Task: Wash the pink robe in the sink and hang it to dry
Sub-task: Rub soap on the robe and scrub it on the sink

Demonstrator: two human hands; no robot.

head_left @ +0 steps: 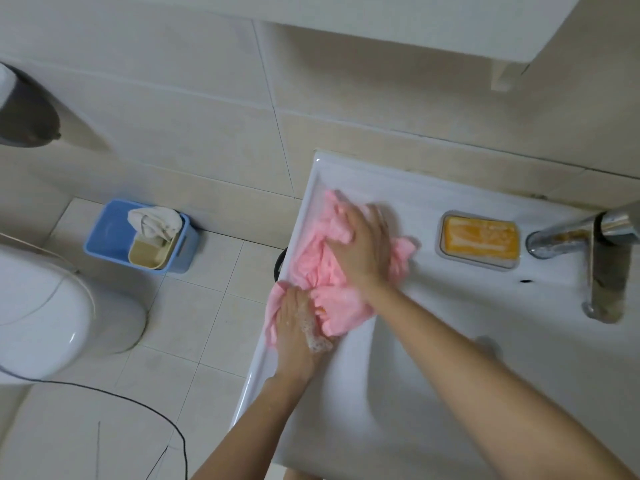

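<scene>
Head view, looking straight down on a white ceramic sink (450,341). Crumpled pink fabric robe (322,258) heaped on the sink's flat left ledge, hard against the left edge, 1 fold seeming to lap over that edge. Not down in the bowl.

Right hand (363,244) pressed on the far part of the heap, fingers stretched out flat and blurred. Left hand (298,317) laid on the near part, with white soap foam (317,337) along its thumb side. Cannot tell whether those fingers pinch the cloth or merely pin it.

Judged mid-wash: already soaped, to go by the foam, and at the rubbing stage. Orange soap bar (479,237) lying in a clear rectangular dish (441,237) on the rear ledge, just beside the chrome tap (606,258) and well apart from the robe. No water seen running.

Probably left to do: more rubbing, rinsing out the lather, wringing, then hanging. No line, rail or hanger in sight.

Down on the tiled floor (207,323) past the left edge: a blue plastic bin (114,233) holding a whitish rag (156,220), and a white toilet (52,306).
</scene>
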